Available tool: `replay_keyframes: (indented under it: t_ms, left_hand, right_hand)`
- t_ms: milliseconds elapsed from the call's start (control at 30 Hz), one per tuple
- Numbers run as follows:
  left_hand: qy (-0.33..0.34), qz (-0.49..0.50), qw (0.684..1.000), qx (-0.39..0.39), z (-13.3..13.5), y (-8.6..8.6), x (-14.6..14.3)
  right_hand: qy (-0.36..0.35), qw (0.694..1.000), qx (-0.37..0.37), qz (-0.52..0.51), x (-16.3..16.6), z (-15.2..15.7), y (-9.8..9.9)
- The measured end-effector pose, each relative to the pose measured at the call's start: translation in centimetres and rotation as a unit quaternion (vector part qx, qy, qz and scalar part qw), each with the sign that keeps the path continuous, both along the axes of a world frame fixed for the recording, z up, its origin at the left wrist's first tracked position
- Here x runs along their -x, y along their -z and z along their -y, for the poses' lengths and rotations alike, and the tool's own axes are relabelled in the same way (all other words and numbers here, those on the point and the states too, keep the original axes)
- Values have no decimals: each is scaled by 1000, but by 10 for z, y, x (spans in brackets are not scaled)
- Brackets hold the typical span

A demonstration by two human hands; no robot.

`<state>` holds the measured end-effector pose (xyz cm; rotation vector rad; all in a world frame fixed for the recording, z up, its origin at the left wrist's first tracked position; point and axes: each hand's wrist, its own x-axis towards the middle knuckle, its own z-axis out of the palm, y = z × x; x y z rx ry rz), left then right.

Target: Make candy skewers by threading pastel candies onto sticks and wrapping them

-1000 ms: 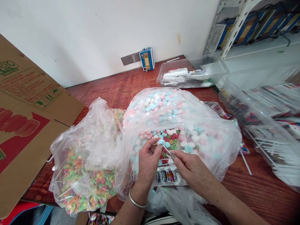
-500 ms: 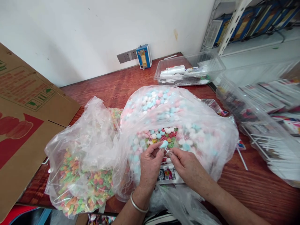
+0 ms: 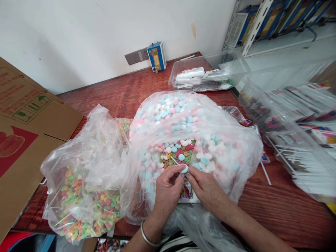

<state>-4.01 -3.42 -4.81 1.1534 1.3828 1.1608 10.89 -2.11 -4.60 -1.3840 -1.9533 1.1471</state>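
Observation:
A light-blue round candy is pinched between the fingertips of both hands. My left hand has thumb and forefinger closed on its left side, while my right hand grips close at its right edge. A thin white stick points up and left from behind the left fingertips; whether it joins the candy is hidden. Under the hands, small ring candies and round pastel candies lie in the opening of a large clear bag. A printed packet shows below the fingers.
To the left sits a clear bag of colourful ring candies, beside a cardboard box. Clear plastic trays hold packets at the back and right. A blue device stands against the wall. One white stick lies at right.
The white stick, earlier short and below the candy between the fingertips, now points up and left past the left hand. The candy has turned and sits slightly lower. The view has shifted a little.

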Motion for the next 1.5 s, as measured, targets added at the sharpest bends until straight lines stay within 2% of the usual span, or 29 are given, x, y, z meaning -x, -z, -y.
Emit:
replay_keyframes:
  t_ms: [67,133,200,267,333,433,500,567,733,967,1100,1233,1300,1400,1500]
  left_hand:
    - [20,-6,1000,-3,1,-1,3]
    - [12,-33,999,5,1,0,9]
    - [-7,-137,990,-17,0,2,18]
    - [25,-291,954,-63,1,3,27]
    - [98,-416,899,-96,6,3,33]
    - [167,-514,835,-99,17,-2,38]
    - [186,-532,821,-89,26,-6,40]
    - [200,-523,824,-83,32,-11,43]
    - [181,-529,828,-45,41,-18,50]
    - [139,-606,783,-11,39,-13,57]
    - [112,-625,771,-37,27,-7,51]
    - [121,-622,772,-48,17,-3,43]
    - [109,-595,795,-48,16,-3,42]
    - [42,-493,868,-28,18,-5,44]
    - [-24,-299,953,38,17,-8,45]
  right_hand:
    - [13,1000,-4,-17,-1,-6,-1]
    - [36,999,-14,-17,-3,-11,0]
    - [44,999,-28,-10,-6,-14,1]
    - [26,999,-28,8,-8,-13,1]
    - [11,999,-15,44,-9,-10,2]
    - [15,994,12,107,-10,-5,3]
    - [9,992,27,124,-11,-2,4]
    - [-5,991,36,126,-13,0,5]
    - [-22,993,51,102,-16,2,8]
    - [-59,993,38,96,-17,2,7]
    - [-65,992,47,95,-16,1,4]
    - [-62,993,23,100,-16,2,7]
    - [-61,993,-4,99,-15,4,7]
    - [-70,990,-64,106,-10,13,4]
    - [-110,981,-72,142,-3,21,-1]
